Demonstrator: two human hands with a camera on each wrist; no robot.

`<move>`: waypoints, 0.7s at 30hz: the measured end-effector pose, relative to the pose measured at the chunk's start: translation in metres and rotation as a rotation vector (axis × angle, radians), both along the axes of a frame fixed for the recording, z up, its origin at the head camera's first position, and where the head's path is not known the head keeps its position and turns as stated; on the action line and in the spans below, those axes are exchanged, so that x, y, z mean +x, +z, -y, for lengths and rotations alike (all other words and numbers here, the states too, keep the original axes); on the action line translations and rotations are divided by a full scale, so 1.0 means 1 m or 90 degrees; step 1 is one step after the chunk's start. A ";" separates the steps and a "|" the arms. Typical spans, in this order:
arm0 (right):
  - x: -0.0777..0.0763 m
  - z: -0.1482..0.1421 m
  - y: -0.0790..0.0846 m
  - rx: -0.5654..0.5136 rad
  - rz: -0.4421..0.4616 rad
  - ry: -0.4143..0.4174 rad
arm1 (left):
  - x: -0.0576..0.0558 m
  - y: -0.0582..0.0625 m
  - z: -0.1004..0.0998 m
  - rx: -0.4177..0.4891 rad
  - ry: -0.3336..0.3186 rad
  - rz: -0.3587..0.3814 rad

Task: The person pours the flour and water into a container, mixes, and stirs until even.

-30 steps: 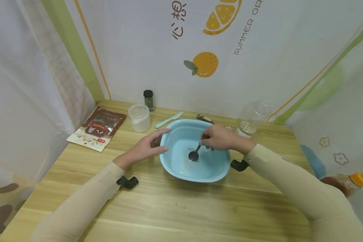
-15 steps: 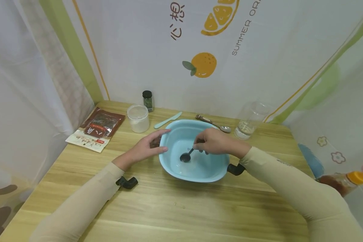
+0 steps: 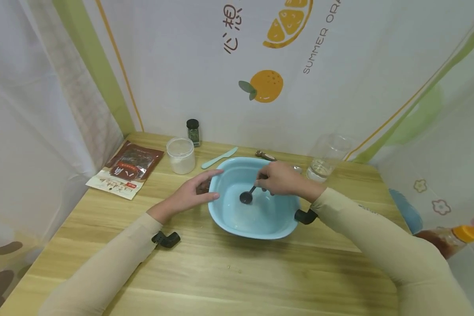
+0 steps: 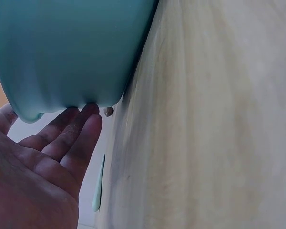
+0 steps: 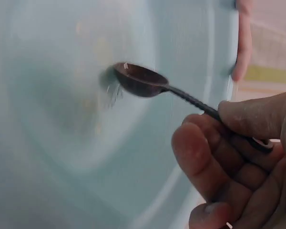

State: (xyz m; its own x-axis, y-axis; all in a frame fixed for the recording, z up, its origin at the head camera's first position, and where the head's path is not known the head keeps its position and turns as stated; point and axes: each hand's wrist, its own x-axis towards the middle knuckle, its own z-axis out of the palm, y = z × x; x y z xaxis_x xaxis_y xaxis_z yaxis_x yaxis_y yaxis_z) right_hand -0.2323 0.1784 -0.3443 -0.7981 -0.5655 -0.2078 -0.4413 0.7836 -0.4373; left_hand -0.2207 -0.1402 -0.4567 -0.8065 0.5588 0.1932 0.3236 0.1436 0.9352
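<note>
A light-blue basin (image 3: 256, 230) stands on the wooden table. At its left side is my left hand (image 3: 183, 197), thumb and index finger touching the rim; in the left wrist view the other fingertips (image 4: 91, 110) press the outer wall, fairly straight. My right hand (image 3: 282, 177) reaches over the basin's right side and pinches the handle of a small dark spoon (image 5: 143, 81) between thumb and fingers. The spoon's bowl hangs tilted inside the basin, low near the bottom. Shiny streaks beside it look like clear liquid, though blur hides how much there is.
Behind the basin lie a pale-green spreader (image 3: 220, 158) and a brown-handled spoon (image 3: 265, 155). At the left are a star anise packet (image 3: 125, 169), a jar of white powder (image 3: 181, 156) and a black-capped spice jar (image 3: 193, 133). A clear glass (image 3: 320, 170) with some liquid stands at the right.
My right hand has moved the spoon leftward inside the basin, then slightly back and away from me. The left hand stays at the rim.
</note>
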 end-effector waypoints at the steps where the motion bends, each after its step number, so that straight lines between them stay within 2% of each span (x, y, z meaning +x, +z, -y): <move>1: 0.000 -0.002 0.001 0.006 -0.004 -0.022 | 0.000 0.000 0.000 -0.002 0.001 0.000; 4: -0.001 -0.008 0.003 0.023 0.020 -0.032 | 0.000 -0.001 -0.001 -0.005 0.005 0.002; 7: -0.001 -0.008 0.003 0.015 0.066 0.014 | 0.000 -0.002 0.000 -0.003 0.008 0.001; 9: -0.003 -0.008 0.002 0.005 0.077 0.038 | 0.000 -0.002 0.000 0.000 0.009 0.002; 11: -0.005 -0.009 0.001 0.003 0.059 0.035 | 0.000 -0.002 0.001 0.001 0.008 0.002; 14: -0.008 -0.016 0.002 0.020 0.017 0.001 | 0.001 -0.002 0.000 -0.001 0.005 0.005; 16: -0.007 -0.021 0.004 0.032 0.015 -0.004 | 0.001 -0.003 0.000 0.000 0.003 0.007; 21: -0.002 -0.023 0.004 0.011 0.096 0.078 | 0.000 -0.002 -0.001 0.003 0.004 0.005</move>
State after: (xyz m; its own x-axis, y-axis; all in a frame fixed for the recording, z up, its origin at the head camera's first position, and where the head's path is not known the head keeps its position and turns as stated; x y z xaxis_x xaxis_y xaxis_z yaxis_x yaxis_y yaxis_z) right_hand -0.2344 0.2009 -0.3403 -0.6827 -0.6516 -0.3306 -0.4636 0.7360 -0.4934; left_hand -0.2205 -0.1392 -0.4589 -0.8112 0.5531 0.1899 0.3159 0.1412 0.9382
